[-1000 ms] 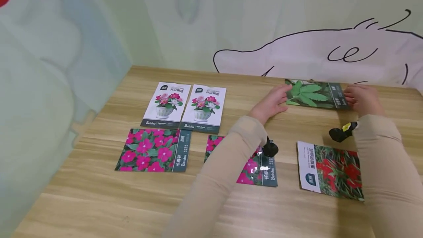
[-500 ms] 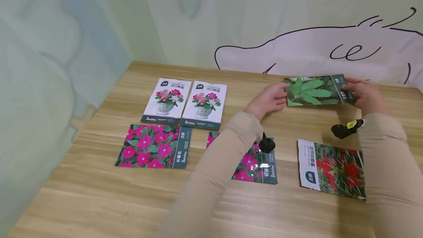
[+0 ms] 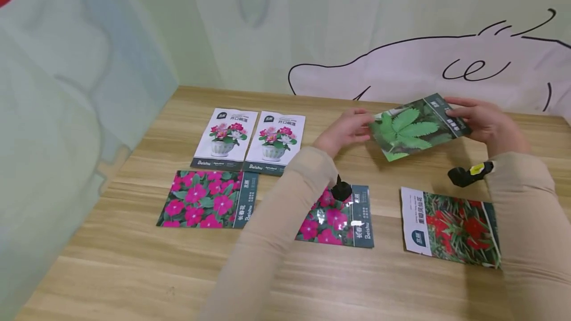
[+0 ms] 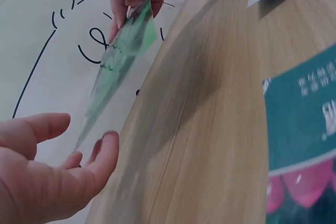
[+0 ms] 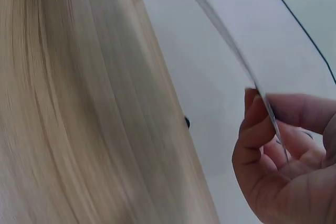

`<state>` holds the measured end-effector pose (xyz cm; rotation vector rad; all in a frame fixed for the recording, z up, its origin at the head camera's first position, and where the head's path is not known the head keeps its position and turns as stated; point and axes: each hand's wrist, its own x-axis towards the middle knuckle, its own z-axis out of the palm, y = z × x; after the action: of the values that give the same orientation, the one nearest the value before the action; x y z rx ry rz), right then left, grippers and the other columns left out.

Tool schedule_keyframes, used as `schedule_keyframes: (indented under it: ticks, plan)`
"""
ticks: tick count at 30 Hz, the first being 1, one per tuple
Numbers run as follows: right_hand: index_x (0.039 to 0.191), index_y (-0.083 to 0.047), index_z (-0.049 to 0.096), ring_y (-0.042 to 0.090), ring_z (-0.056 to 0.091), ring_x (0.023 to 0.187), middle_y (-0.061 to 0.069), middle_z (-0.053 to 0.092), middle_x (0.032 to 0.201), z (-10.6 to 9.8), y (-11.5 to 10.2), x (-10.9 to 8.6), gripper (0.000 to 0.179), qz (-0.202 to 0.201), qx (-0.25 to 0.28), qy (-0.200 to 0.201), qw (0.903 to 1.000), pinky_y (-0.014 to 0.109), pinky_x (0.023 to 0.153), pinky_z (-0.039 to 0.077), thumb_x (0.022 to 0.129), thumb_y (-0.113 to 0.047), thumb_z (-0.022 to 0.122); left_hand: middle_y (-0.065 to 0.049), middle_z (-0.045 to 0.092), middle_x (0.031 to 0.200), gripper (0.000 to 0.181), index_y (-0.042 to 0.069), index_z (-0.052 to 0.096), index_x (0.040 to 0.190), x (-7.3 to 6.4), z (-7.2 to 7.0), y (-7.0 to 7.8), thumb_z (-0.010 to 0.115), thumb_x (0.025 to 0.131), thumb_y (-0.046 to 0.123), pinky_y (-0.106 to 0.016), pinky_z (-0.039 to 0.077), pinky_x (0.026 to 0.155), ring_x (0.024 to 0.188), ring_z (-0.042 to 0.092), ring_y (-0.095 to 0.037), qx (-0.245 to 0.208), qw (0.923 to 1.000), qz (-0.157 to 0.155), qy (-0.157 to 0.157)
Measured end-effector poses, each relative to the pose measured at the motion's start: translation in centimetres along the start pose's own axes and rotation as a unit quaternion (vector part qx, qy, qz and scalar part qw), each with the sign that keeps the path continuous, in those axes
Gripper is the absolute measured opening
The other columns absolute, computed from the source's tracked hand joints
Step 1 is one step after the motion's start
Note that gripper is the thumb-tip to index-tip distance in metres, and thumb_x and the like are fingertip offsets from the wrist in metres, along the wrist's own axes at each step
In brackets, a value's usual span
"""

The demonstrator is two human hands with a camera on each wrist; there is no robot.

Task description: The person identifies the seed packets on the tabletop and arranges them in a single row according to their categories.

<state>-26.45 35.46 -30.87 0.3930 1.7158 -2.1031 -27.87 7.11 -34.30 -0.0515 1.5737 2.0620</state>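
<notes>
From your head view, the leaf packet [image 3: 403, 128] is up: a second ago it lay flat at the back of the table [image 3: 134, 271] between both hands, and now it's tilted, its right end raised and swung away from you, its left end dipping towards you. Your right hand [image 3: 488, 123] pinches the dark label end; your left hand [image 3: 343, 132] has drawn off to the left, fingers stretched towards the packet's far-left corner. Around it nothing else has budged: the left white packet [image 3: 225, 137] and right white packet [image 3: 274, 142] sit side by side, the left pink packet [image 3: 200, 199] and right pink packet [image 3: 332, 222] nearer you, the second half under your left sleeve [image 3: 272, 232], and the red packet [image 3: 461, 232] beside your right sleeve [image 3: 526, 232]. Over to your left wrist: thumb and fingers spread, the packet's lower tip right by them, though whether they touch, you can't tell from here. Now your right wrist: there's the pinch, thumb on one face and fingers on the other, packet edge-on above the table, so your right hand looks to be doing the carrying, and the pick-up itself seems done.
</notes>
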Motion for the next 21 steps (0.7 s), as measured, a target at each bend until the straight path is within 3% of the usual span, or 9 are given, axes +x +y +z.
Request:
schedule_keyframes:
  ticks: [4,8,15,18,21]
  plan:
    - [0.087,-0.027,0.073,0.011,0.064,0.074,-0.004,0.063,0.086,1.3,-0.2,0.0,0.032,-0.016,-0.059,-0.025,0.9978,0.024,0.066,0.055,0.093,-0.003,0.053,-0.014,0.058,0.108,0.042,0.000,0.048,0.131,0.0,-1.0,0.5,0.057,0.090,0.000,-0.027,0.052,0.077,0.085,0.059,-0.020,0.077,0.9965,-0.006,-0.033]
    - [0.089,-0.030,0.073,0.011,0.063,0.075,-0.004,0.062,0.089,2.6,-0.2,0.0,0.035,-0.034,-0.104,-0.041,0.9932,0.025,0.066,0.055,0.093,-0.001,0.053,-0.005,0.060,0.094,0.036,0.001,0.057,0.125,-0.5,-2.2,1.3,0.060,0.089,0.002,-0.019,0.049,0.060,0.072,0.056,-0.011,0.169,0.9821,-0.017,-0.082]
    - [0.090,-0.033,0.072,0.011,0.064,0.077,-0.004,0.064,0.092,4.3,0.5,0.2,0.037,-0.037,-0.169,-0.066,0.9827,0.026,0.066,0.055,0.093,-0.002,0.052,-0.005,0.063,0.087,0.031,-0.006,0.057,0.120,-1.6,-3.2,1.9,0.060,0.089,0.001,-0.022,0.053,0.065,0.071,0.061,-0.012,0.234,0.9576,-0.036,-0.164]
    - [0.089,-0.031,0.072,0.011,0.064,0.076,-0.004,0.065,0.091,4.7,0.8,0.3,0.033,-0.030,-0.156,-0.071,0.9847,0.026,0.066,0.055,0.093,-0.004,0.053,-0.005,0.062,0.085,0.028,-0.008,0.057,0.116,-2.0,-3.4,1.8,0.059,0.089,0.000,-0.022,0.053,0.064,0.070,0.060,-0.013,0.239,0.9559,-0.030,-0.168]
    - [0.086,-0.024,0.072,0.011,0.064,0.074,-0.002,0.066,0.086,5.1,1.0,0.2,0.026,-0.027,-0.112,-0.063,0.9913,0.025,0.066,0.054,0.093,-0.005,0.055,-0.007,0.060,0.087,0.029,-0.008,0.055,0.118,-2.3,-3.8,2.1,0.058,0.090,0.000,-0.022,0.053,0.065,0.073,0.058,-0.014,0.216,0.9638,-0.030,-0.153]
